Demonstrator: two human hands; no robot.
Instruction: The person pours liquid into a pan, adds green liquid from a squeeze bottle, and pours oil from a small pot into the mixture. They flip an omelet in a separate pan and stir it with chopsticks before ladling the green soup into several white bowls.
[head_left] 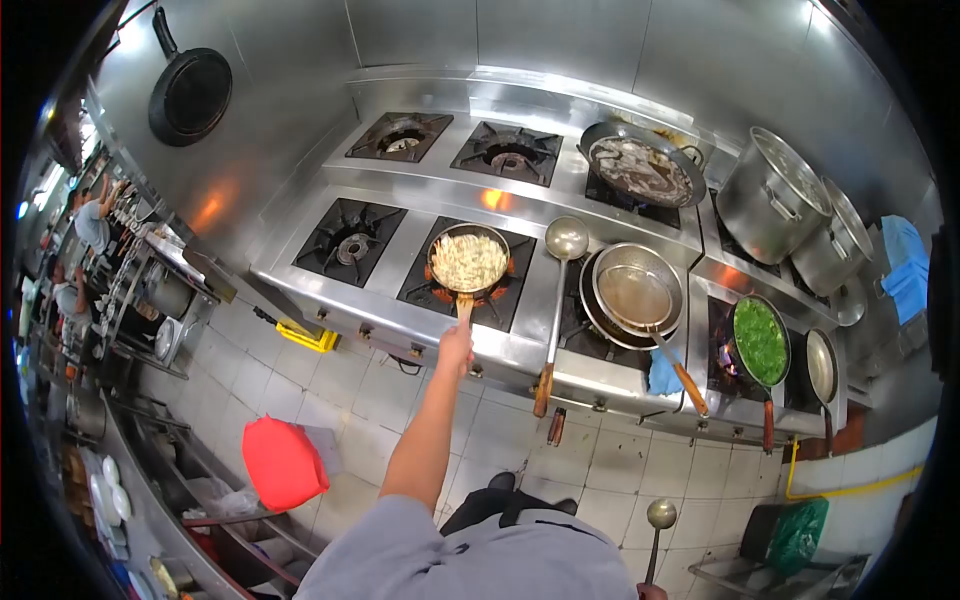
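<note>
**AT THE NEAR BURNER ROW: HAND AND PAN POSITIONS**

At the bottom edge of the frame, the right hand (pixel 652 592) is almost entirely cut off. Only a sliver shows, meeting the thin shaft of a small round-bowled steel ladle (pixel 661 513) that stands upright above the tiled floor. Finger position on that shaft cannot be determined. The person's grey-clothed torso hides the floor directly below.

The left hand (pixel 456 346) is extended to the near edge of the stainless steel range (pixel 340 300). Its fingers are wrapped closed around the pale wooden handle (pixel 464 308) of a small round steel frying pan (pixel 468 262). The pan sits over flame on the near-row burner second from left. It holds pale chopped food too small to identify.

Just right of the pan, a long steel ladle with a wooden grip (pixel 566 238) lies across the range, its grip overhanging the near edge. Further right are a steel wok holding a strainer (pixel 635 290), a blue cloth (pixel 661 374) and a pan of green vegetables (pixel 761 340). Two large steel stockpots (pixel 775 195) stand at far right. A black pan (pixel 190 95) hangs on the far-left wall. A red plastic bin (pixel 283 462) stands on the floor, near left.
</note>
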